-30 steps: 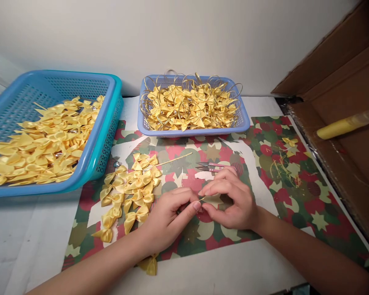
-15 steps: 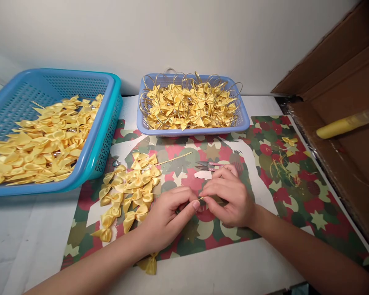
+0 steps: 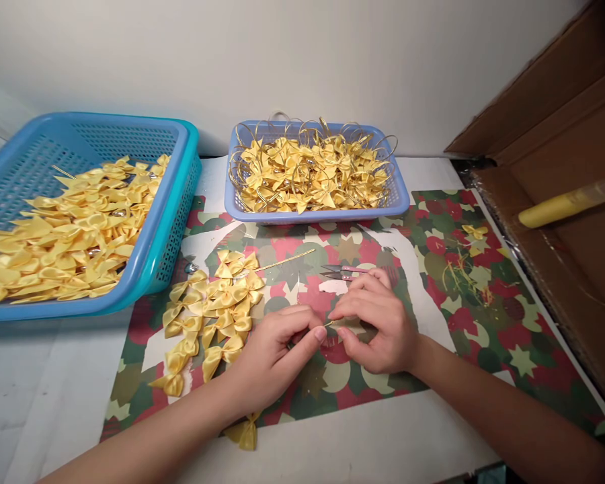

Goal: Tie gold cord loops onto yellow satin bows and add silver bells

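Observation:
My left hand (image 3: pixel 287 343) is closed, with thumb and forefinger pinching a thin gold cord (image 3: pixel 329 324) whose short end points to the right. Just beside that end is my right hand (image 3: pixel 376 323); its thumb and forefinger stand apart, the forefinger close to the cord's tip. Whether it touches the tip I cannot tell. Yellow satin bows (image 3: pixel 226 299) lie in a cluster left of my hands, and a single bow (image 3: pixel 245 431) lies under my left forearm. Thread snips (image 3: pixel 340 271) lie beyond my right fingers, partly hidden by them.
At the back, a blue basket (image 3: pixel 317 216) holds bows with gold loops. Stacked baskets (image 3: pixel 174 222) on the left hold more bows. A gold cord piece (image 3: pixel 287 259) and thread scraps (image 3: pixel 464 279) lie on the patterned sheet (image 3: pixel 514 323). A cardboard box (image 3: pixel 559 134) borders the right side.
My right thumb has moved away from the forefinger, opening the pinch at the cord's end. My left hand has stayed nearly still.

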A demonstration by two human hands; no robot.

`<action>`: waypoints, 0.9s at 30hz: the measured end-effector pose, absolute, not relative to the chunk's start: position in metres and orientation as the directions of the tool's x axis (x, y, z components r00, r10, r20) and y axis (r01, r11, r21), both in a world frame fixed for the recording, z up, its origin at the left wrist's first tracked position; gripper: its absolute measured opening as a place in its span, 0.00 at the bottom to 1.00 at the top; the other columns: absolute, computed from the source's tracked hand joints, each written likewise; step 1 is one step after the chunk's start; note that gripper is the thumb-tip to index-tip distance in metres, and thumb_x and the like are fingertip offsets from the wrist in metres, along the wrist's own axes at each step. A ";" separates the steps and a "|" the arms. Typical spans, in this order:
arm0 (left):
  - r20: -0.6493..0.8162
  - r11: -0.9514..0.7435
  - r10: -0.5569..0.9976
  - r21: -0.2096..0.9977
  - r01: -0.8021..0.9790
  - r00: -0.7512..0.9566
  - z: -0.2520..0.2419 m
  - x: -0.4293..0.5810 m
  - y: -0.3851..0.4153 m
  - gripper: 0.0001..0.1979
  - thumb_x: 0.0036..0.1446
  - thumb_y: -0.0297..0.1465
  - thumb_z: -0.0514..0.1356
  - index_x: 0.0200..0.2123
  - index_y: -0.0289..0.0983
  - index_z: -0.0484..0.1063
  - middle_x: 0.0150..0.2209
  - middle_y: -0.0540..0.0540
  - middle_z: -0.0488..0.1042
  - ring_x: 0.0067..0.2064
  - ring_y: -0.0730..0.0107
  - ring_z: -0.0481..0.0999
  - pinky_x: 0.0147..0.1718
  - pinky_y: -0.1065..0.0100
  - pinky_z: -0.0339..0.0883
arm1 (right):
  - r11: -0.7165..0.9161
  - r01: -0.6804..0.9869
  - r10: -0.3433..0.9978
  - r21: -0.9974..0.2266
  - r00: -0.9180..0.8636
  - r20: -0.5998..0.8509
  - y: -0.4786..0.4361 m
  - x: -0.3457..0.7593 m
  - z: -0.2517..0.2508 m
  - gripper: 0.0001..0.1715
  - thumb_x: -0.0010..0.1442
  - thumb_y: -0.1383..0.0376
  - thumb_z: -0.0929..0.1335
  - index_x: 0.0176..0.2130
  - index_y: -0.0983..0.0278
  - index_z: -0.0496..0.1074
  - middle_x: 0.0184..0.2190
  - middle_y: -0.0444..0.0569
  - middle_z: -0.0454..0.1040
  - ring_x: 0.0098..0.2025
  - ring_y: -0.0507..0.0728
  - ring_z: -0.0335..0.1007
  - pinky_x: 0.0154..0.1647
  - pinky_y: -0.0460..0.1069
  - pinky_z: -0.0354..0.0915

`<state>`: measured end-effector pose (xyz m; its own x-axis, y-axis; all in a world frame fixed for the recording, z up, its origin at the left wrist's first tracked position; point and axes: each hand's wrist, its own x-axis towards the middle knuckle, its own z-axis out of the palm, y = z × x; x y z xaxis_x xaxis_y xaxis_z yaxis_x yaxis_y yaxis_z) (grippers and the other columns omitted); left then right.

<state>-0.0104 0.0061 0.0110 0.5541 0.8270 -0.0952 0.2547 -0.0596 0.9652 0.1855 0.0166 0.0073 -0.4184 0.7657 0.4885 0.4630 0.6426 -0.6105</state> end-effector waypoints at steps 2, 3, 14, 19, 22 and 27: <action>-0.094 -0.060 0.826 0.966 0.253 0.555 0.011 -0.010 0.006 0.16 0.66 0.32 0.51 0.24 0.37 0.64 0.25 0.52 0.66 0.29 0.73 0.64 0.31 0.71 0.57 | 0.641 0.463 0.767 -0.612 -0.418 0.487 0.017 0.185 0.008 0.06 0.50 0.70 0.66 0.32 0.61 0.69 0.25 0.42 0.77 0.30 0.55 0.66 0.40 0.56 0.55; -0.093 -0.062 0.826 0.965 0.254 0.556 0.011 -0.010 0.006 0.16 0.66 0.32 0.51 0.24 0.36 0.64 0.25 0.52 0.66 0.29 0.73 0.64 0.30 0.71 0.57 | 0.642 0.464 0.766 -0.610 -0.419 0.487 0.016 0.184 0.008 0.06 0.50 0.69 0.66 0.32 0.61 0.69 0.25 0.42 0.77 0.30 0.55 0.66 0.40 0.56 0.55; -0.092 -0.068 0.821 0.964 0.256 0.564 0.011 -0.010 0.006 0.16 0.66 0.32 0.52 0.24 0.36 0.64 0.24 0.53 0.64 0.28 0.74 0.63 0.30 0.72 0.56 | 0.640 0.485 0.768 -0.596 -0.430 0.475 0.015 0.185 0.005 0.08 0.54 0.71 0.63 0.26 0.62 0.68 0.22 0.41 0.74 0.29 0.54 0.64 0.40 0.56 0.53; -0.095 -0.068 0.822 0.963 0.262 0.562 0.011 -0.010 0.007 0.17 0.66 0.32 0.52 0.24 0.37 0.63 0.24 0.52 0.63 0.28 0.74 0.62 0.30 0.72 0.56 | 0.628 0.497 0.778 -0.599 -0.420 0.468 0.015 0.186 0.007 0.06 0.52 0.70 0.63 0.26 0.62 0.68 0.21 0.42 0.73 0.29 0.54 0.64 0.40 0.56 0.53; -0.090 -0.071 0.826 0.963 0.260 0.557 0.011 -0.010 0.007 0.17 0.66 0.32 0.52 0.23 0.37 0.62 0.23 0.53 0.63 0.28 0.74 0.62 0.29 0.72 0.56 | 0.627 0.477 0.778 -0.615 -0.426 0.462 0.016 0.186 0.008 0.04 0.50 0.70 0.64 0.28 0.62 0.68 0.23 0.42 0.75 0.29 0.54 0.64 0.40 0.56 0.53; -0.086 -0.083 0.822 0.960 0.269 0.563 0.012 -0.010 0.007 0.17 0.66 0.32 0.52 0.23 0.36 0.63 0.24 0.52 0.64 0.28 0.74 0.63 0.30 0.71 0.56 | 0.640 0.479 0.768 -0.601 -0.429 0.475 0.016 0.183 0.008 0.03 0.51 0.68 0.67 0.31 0.62 0.68 0.24 0.42 0.76 0.30 0.54 0.65 0.41 0.56 0.54</action>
<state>-0.0099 0.0070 0.0117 0.5626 0.8222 -0.0862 0.2688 -0.0833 0.9596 0.1832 0.0159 0.0081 -0.4293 0.7681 0.4751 0.4789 0.6396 -0.6013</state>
